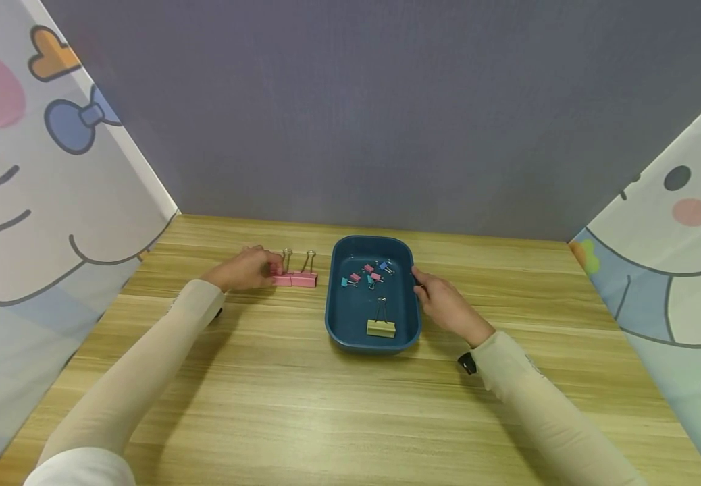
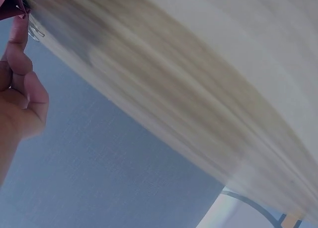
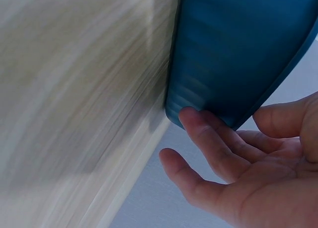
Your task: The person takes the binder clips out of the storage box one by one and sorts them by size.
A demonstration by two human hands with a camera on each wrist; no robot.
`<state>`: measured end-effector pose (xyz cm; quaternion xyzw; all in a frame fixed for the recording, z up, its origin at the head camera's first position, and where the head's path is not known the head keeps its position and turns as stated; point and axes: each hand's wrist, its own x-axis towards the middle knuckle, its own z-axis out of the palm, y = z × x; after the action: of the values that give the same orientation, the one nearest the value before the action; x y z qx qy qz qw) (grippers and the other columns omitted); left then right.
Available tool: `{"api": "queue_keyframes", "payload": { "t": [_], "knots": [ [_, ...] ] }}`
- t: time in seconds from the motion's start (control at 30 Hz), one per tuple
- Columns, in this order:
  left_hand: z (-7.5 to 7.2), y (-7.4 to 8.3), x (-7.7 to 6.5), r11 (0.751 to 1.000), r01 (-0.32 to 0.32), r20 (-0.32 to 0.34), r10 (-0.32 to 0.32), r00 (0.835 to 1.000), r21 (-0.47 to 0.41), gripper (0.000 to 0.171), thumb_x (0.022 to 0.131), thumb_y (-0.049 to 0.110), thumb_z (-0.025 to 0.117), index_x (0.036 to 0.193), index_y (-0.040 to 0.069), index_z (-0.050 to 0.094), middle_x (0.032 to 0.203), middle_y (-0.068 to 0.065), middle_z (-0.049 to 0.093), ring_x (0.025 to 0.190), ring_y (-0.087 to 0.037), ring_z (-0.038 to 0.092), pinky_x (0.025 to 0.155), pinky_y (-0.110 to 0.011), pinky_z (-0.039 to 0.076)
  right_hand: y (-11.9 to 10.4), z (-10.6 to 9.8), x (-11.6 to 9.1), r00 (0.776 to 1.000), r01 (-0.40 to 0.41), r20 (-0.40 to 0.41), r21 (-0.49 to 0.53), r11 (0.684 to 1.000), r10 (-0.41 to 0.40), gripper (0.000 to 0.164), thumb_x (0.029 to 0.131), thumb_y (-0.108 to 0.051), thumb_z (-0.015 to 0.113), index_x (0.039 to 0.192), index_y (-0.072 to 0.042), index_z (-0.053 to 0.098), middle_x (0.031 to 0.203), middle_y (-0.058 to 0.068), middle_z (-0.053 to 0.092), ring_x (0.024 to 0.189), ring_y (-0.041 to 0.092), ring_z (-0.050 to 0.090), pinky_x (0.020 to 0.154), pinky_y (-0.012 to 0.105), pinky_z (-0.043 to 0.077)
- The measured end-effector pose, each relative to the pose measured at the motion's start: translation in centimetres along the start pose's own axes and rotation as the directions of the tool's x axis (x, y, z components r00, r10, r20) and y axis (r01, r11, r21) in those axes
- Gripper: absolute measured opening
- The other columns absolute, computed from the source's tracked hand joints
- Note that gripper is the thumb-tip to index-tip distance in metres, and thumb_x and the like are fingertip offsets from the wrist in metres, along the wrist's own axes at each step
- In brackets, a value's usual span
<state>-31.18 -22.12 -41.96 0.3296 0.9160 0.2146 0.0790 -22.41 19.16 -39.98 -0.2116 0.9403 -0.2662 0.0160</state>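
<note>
Your left hand (image 1: pixel 247 268) pinches the left-hand pink binder clip (image 1: pixel 280 279) near its outer end, with the other fingers curled in. That clip meets the right-hand pink binder clip (image 1: pixel 304 280) end to end on the desk (image 1: pixel 290 391), left of the tray (image 1: pixel 347 317). Your right hand (image 1: pixel 444 302) grips the tray's right side, thumb at the rim and fingertips against the outer wall.

The likeliest trouble is a sideways push from your left fingers: because the two pink bodies meet, pressing one could shove its neighbour out of line. A sleeve or knuckle catching the raised wire handles could topple either clip. On the other side, lifting or tugging that one rim could tip or drag the tray, and the loose clips inside would probably slide together and tangle their wires.

Counting up, you have one tray and two big pink clips in sight on the desk; your fingers cover part of the left one. In the tray lie one big yellow clip (image 1: pixel 381 329), near its front end, and six small ones farther back, as far as their crowding lets you tell: three small pink clips (image 1: pixel 356 277), two teal clips (image 1: pixel 345 281) and one blue clip (image 1: pixel 383 265).
</note>
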Motion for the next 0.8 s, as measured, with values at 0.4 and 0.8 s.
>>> {"api": "queue_keyframes", "payload": {
  "t": [0.4, 0.8],
  "knots": [
    [-1.2, 0.9, -0.3, 0.999, -0.042, -0.099, 0.044, 0.994, 0.031, 0.017, 0.074, 0.007, 0.075, 0.090, 0.008, 0.069, 0.092, -0.004, 0.065, 0.087, -0.027, 0.047, 0.080, -0.044, 0.036, 0.0, 0.0, 0.0, 1.000, 0.000, -0.005, -0.016, 1.000, 0.000, 0.045, 0.099, -0.005, 0.045, 0.140, 0.010, 0.034, 0.137, 0.027, 0.043, 0.091, 0.026, 0.055, 0.077, 0.040, 0.042],
    [-2.2, 5.0, 0.0, 0.983, -0.166, -0.141, 0.176, 0.974, 0.077, 0.019, 0.081, 0.011, 0.073, 0.099, 0.008, 0.066, 0.096, -0.004, 0.064, 0.094, -0.031, 0.053, 0.083, -0.042, 0.041, -0.1, -0.1, -0.1, 1.000, 0.014, -0.004, -0.014, 1.000, -0.014, 0.044, 0.099, -0.004, 0.045, 0.139, 0.012, 0.034, 0.137, 0.028, 0.042, 0.102, 0.031, 0.057, 0.085, 0.043, 0.045]
  ]
}}
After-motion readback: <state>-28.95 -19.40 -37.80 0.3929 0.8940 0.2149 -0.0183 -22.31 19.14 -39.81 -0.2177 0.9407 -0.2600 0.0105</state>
